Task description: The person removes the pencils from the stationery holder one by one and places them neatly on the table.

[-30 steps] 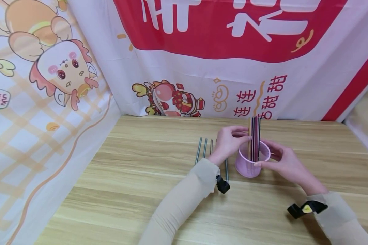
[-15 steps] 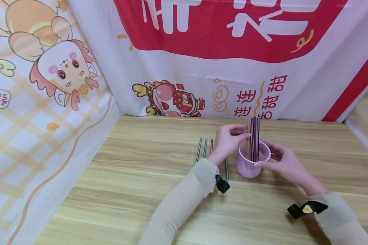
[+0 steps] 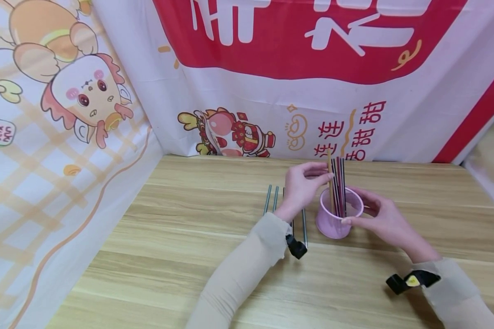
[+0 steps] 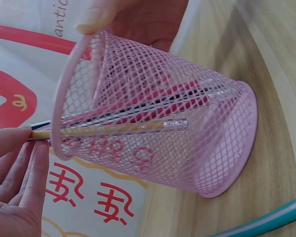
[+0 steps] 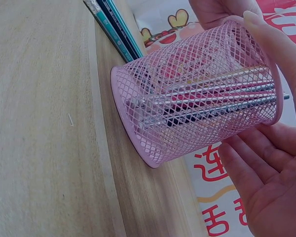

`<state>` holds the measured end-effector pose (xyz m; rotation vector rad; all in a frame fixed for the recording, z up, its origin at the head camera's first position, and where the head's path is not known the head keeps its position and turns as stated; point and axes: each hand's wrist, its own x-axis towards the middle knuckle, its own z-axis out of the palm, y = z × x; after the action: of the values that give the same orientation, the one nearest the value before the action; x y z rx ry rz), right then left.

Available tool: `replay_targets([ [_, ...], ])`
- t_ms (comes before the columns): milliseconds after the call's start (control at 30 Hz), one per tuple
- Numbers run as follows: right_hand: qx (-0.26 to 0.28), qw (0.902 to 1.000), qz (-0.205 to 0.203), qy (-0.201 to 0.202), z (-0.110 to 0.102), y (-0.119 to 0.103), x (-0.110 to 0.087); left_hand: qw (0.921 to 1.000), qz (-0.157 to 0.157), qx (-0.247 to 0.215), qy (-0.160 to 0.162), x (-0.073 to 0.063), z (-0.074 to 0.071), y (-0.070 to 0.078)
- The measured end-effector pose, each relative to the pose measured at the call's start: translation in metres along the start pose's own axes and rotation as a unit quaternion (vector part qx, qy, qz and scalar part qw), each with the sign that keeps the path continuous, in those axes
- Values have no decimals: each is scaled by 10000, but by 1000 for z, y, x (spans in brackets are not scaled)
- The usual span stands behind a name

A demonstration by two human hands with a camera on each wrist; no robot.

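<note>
A pink mesh pen holder [image 3: 333, 229] stands upright on the wooden table. My right hand [image 3: 380, 217] grips it from the right, thumb on the near rim and fingers around the far side. My left hand [image 3: 302, 185] pinches a yellow pencil [image 4: 138, 127] near its upper end. Its eraser end hangs inside the pen holder, above the base, as the left wrist view shows through the mesh. Several dark and reddish pencils [image 3: 340, 183] lean in the pen holder beside it, their tops lower than the yellow one's.
Several pencils lie on the table left of the pen holder, among them teal ones [image 3: 304, 228], partly hidden under my left hand and wrist. A printed cloth [image 3: 230, 91] hangs behind the table, and another patterned cloth [image 3: 119, 192] covers the left side.
My left hand has moved slightly up and left, raising the yellow pencil above the others. The pencils in the pen holder have shifted a little left. My right hand and the pen holder stay put.
</note>
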<state>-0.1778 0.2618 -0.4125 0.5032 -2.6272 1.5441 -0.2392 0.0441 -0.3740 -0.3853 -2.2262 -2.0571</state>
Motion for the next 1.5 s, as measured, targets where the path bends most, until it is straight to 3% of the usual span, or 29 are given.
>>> replay_targets([
  [467,-20,10000,43,4,-1,-1,0,9965,408,-660,311,2,-18,20],
  [767,-27,9999,99,27,-1,0,1,9912,502,-1179,322,1,-28,35],
  [1167,61,10000,13,13,-2,1,1,9854,816,-1411,494,-1,-48,46],
  [1500,82,10000,21,0,-1,0,0,9877,896,-1111,643,-2,-77,46],
])
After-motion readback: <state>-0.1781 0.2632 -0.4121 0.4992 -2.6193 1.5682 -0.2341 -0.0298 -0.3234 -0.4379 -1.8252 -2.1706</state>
